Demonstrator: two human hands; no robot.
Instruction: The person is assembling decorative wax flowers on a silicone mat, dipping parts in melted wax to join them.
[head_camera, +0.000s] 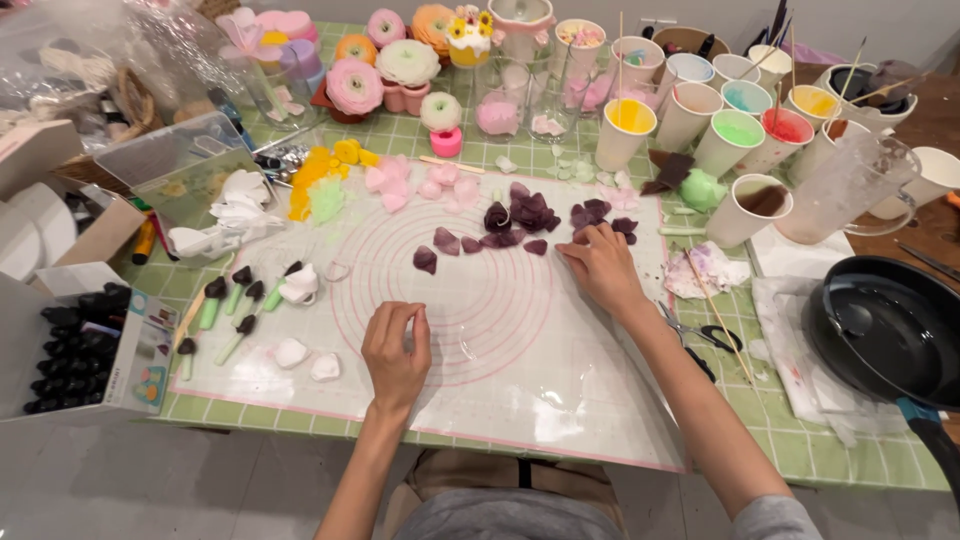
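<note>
- A person is sitting at a desk (470, 150) covered in a green checked cloth, working over a clear mat (480, 320) printed with pink circles.
- The right hand (603, 268) is resting near the mat's far right edge, fingers loosely spread, tips touching a dark purple petal (578, 238) in the purple cluster there.
- The left hand (396, 350) is hovering over the mat's near middle, fingers pressed together as if pinching something too small to make out.
- This looks like the petal-picking step of shaping a flower.
- Lifting the thin petal calls for a light, careful pinch.
- Paper cups (690, 115) of coloured liquid are standing along the desk's far right edge.
</note>
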